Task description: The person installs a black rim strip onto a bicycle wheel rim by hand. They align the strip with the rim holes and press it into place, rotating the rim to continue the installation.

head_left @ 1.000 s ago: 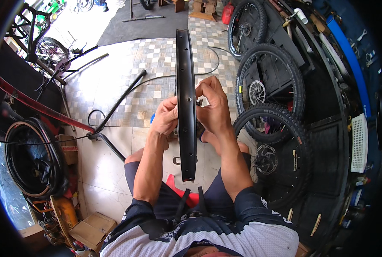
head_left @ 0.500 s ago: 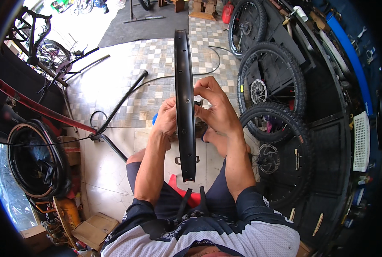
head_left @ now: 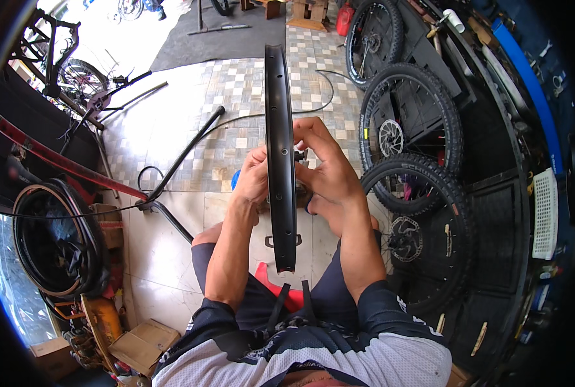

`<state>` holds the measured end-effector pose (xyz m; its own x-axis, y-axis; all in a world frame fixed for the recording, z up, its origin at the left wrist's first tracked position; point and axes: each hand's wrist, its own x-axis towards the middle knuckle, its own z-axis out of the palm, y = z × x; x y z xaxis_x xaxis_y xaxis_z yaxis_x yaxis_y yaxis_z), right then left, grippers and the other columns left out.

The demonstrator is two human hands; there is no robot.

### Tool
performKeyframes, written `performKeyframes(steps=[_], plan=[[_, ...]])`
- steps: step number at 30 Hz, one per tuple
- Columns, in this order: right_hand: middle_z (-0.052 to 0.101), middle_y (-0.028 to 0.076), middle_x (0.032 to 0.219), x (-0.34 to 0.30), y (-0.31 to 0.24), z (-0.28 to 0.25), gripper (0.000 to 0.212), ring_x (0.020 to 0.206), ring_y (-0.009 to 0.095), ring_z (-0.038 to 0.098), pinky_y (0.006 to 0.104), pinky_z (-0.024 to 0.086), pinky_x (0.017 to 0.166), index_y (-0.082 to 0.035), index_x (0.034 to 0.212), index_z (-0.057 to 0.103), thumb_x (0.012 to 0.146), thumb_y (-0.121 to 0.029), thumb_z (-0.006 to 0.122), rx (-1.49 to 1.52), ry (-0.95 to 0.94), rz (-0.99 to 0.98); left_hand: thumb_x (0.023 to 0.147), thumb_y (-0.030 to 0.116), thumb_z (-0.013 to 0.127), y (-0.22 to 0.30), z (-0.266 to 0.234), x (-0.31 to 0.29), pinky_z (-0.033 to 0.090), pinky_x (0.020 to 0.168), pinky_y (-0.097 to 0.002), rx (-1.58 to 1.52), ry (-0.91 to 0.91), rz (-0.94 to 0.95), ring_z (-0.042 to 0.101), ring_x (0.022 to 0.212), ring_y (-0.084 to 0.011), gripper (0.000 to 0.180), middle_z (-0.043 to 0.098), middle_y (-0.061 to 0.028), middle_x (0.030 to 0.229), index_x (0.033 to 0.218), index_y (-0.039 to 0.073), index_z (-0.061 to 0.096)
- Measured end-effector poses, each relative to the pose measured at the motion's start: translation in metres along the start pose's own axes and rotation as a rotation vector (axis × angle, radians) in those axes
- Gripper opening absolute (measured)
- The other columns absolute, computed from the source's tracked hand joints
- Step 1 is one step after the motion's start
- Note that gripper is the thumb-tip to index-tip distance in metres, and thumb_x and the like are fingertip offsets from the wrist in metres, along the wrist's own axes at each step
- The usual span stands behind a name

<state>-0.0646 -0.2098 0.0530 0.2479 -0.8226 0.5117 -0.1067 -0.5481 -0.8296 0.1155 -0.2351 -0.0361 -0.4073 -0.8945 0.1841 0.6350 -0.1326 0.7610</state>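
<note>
A black bicycle wheel rim (head_left: 280, 213) stands upright and edge-on in front of me, with a row of small holes along its inner channel. My left hand (head_left: 254, 177) is closed against the rim's left side, its fingertips partly hidden behind it. On the other side my right hand (head_left: 323, 158) is curled, thumb and fingers bent in toward the rim. Whatever those fingers pinch is too small or hidden to make out. Between the right hand and the rim a dark hub-like part (head_left: 300, 156) shows.
Wheels with knobby tyres (head_left: 410, 122) lean along the right wall beside a white plastic basket (head_left: 545, 213). At left are a black stand leg (head_left: 184, 151), bundled tyres (head_left: 55, 238) and a cardboard box (head_left: 144, 345). A cable (head_left: 329, 97) crosses the tiled floor.
The whole view has shifted very slightly. The right fingers have moved a little, and more of the dark part beside the rim shows. Both hands stay at the rim.
</note>
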Motion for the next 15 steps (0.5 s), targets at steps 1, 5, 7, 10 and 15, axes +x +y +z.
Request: performKeyframes(steps=[1, 5, 7, 10, 15], plan=[[0.057, 0.007, 0.123, -0.001, 0.0, -0.004, 0.033, 0.114, 0.021, 0.058, 0.0342, 0.047, 0.098, -0.003, 0.116, 0.072, 0.09, -0.02, 0.084, 0.06, -0.061, 0.027, 0.103, 0.023, 0.072, 0.0, 0.001, 0.0, 0.059, 0.063, -0.0258, -0.001, 0.011, -0.01, 0.07, 0.069, -0.011, 0.022, 0.075, -0.0051, 0.085, 0.101, 0.002, 0.076], [0.057, 0.007, 0.12, 0.002, 0.007, -0.011, 0.035, 0.115, 0.023, 0.058, 0.037, 0.047, 0.102, -0.003, 0.117, 0.073, 0.094, -0.029, 0.081, -0.069, -0.124, -0.043, 0.104, 0.021, 0.07, 0.004, 0.006, -0.001, 0.055, 0.058, -0.0236, 0.026, 0.024, -0.052, 0.069, 0.066, -0.0095, 0.021, 0.075, -0.004, 0.083, 0.096, 0.002, 0.078], [0.056, 0.007, 0.119, 0.004, 0.01, -0.013, 0.035, 0.115, 0.023, 0.058, 0.0378, 0.047, 0.103, -0.003, 0.116, 0.073, 0.094, -0.03, 0.081, -0.12, -0.123, -0.043, 0.103, 0.02, 0.07, 0.006, 0.008, 0.0, 0.054, 0.057, -0.0228, 0.053, 0.018, -0.047, 0.068, 0.065, -0.0091, 0.021, 0.075, -0.0038, 0.084, 0.096, 0.002, 0.078], [0.057, 0.009, 0.108, 0.006, 0.014, -0.012, 0.036, 0.102, 0.026, 0.06, 0.0388, 0.051, 0.09, -0.008, 0.112, 0.075, 0.091, -0.036, 0.082, -0.232, -0.062, -0.14, 0.103, 0.019, 0.07, 0.01, 0.012, 0.001, 0.054, 0.059, -0.0221, 0.096, 0.016, -0.011, 0.068, 0.067, -0.0087, 0.019, 0.075, -0.0036, 0.085, 0.101, 0.001, 0.078], [0.059, 0.009, 0.104, 0.006, 0.012, -0.005, 0.029, 0.1, 0.026, 0.06, 0.0388, 0.051, 0.086, -0.009, 0.106, 0.076, 0.082, -0.021, 0.087, -0.354, 0.044, -0.084, 0.105, 0.02, 0.068, 0.013, 0.018, -0.011, 0.056, 0.078, -0.0229, 0.124, 0.127, 0.038, 0.07, 0.089, -0.0088, 0.027, 0.076, -0.0061, 0.104, 0.12, -0.002, 0.073]])
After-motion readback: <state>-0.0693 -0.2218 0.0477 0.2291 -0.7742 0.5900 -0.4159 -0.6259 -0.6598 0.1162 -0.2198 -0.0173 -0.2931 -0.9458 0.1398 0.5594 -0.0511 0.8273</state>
